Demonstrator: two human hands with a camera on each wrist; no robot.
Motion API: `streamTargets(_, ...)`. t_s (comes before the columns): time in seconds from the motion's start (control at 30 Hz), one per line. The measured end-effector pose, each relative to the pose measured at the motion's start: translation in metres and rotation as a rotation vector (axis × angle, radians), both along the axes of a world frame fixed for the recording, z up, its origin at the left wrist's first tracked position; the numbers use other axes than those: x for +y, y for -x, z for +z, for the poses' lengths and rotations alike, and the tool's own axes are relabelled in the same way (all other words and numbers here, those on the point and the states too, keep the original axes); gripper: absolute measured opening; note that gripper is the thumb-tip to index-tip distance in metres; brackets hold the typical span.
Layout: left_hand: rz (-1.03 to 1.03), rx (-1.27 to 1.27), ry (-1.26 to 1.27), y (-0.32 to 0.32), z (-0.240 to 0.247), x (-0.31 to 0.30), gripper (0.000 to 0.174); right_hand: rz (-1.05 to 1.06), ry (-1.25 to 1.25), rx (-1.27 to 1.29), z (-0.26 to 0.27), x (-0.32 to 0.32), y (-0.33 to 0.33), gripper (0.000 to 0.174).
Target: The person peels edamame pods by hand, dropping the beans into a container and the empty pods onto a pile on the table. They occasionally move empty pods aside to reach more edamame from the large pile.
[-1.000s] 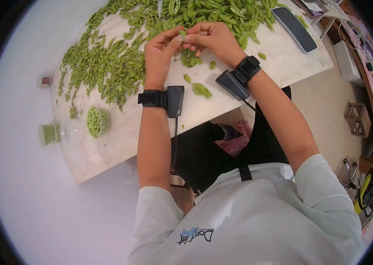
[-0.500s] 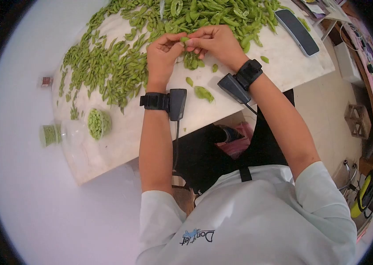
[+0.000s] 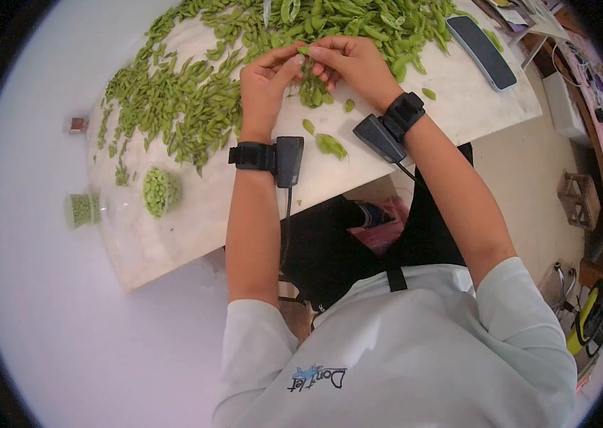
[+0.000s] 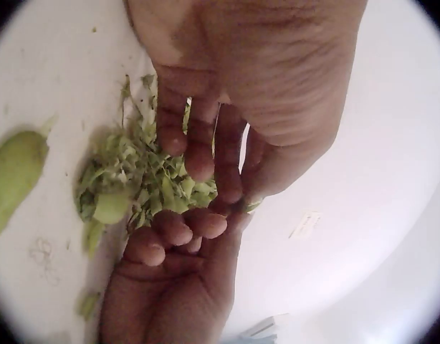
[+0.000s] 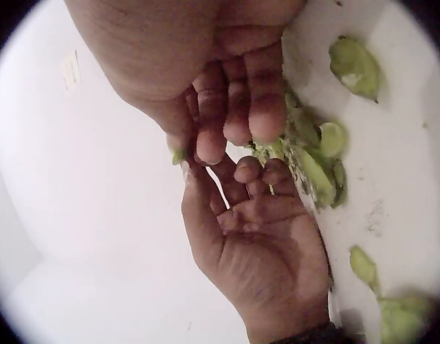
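A small green pod (image 3: pixel 304 51) is pinched between both hands at the top middle of the head view. The left hand (image 3: pixel 264 87) and right hand (image 3: pixel 358 65) meet at their thumbs and index fingertips. In the right wrist view a bit of the pod (image 5: pixel 179 155) shows between the thumbs; the fingers mostly hide it. In the left wrist view only a sliver of it (image 4: pixel 254 206) is visible. Under the hands lies a small heap of green shells (image 3: pixel 313 93).
Many pods (image 3: pixel 173 107) are spread over the table (image 3: pixel 244 214), with a pile of larger ones (image 3: pixel 344 18) behind the hands. A clear container of shelled beans (image 3: pixel 159 191) lies at left, near a jar (image 3: pixel 82 210). A phone (image 3: pixel 482 53) lies at right.
Compared with half a second ago, both hands are slightly higher in the head view, still together. The right thumb has shifted over the pod, and less of the pod shows.
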State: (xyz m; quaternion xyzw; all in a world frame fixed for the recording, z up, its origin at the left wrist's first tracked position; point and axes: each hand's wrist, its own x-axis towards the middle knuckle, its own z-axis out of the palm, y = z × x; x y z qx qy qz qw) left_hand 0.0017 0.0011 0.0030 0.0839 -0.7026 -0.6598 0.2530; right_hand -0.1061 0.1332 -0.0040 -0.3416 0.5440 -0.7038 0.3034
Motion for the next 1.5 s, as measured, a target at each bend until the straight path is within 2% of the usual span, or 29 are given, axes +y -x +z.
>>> streamTargets(0.37, -0.007, -0.023, 0.036, -0.0005, 0.0013, -0.0007, 0.026, 0.01, -0.021, 0.028, 0.0035, 0.0, -0.0017, 0.021)
streamTargets(0.57, -0.012, -0.041, 0.072, -0.0014, 0.0016, -0.0022, 0.026, 0.112, -0.024, 0.039, 0.0038, 0.001, -0.0025, 0.024)
streamTargets(0.77, -0.051, 0.036, 0.022, 0.0016, 0.0001, -0.0021, 0.024, 0.147, -0.037, 0.072, 0.0035, 0.001, -0.0008, 0.025)
streamTargets(0.97, -0.042, 0.015, 0.036, -0.0013, 0.0, -0.0026, 0.023, 0.164, -0.027, 0.07, 0.0028, 0.0012, -0.0009, 0.025)
streamTargets(1.07, -0.009, 0.088, 0.093, 0.0011, -0.0026, -0.0042, 0.021, 0.215, -0.081, 0.073, 0.0049, 0.0005, -0.0057, 0.026)
streamTargets(1.17, -0.025, -0.026, 0.051, -0.0017, 0.0004, -0.0041, 0.02, 0.193, -0.072, 0.08, 0.0072, 0.0022, -0.0058, 0.027)
streamTargets(1.27, -0.128, 0.02, -0.149, 0.0011, 0.0018, -0.0025, 0.02, 0.159, -0.015, 0.012, 0.0053, 0.0013, -0.003, 0.028)
streamTargets(1.37, -0.063, -0.03, -0.049, 0.0017, 0.0022, -0.0013, 0.019, 0.191, -0.003, 0.035, 0.0053, 0.0015, -0.003, 0.028)
streamTargets(1.5, -0.07, 0.006, -0.076, 0.0023, -0.0037, -0.0065, 0.018, 0.181, -0.005, 0.066, 0.0056, 0.0004, -0.0026, 0.029)
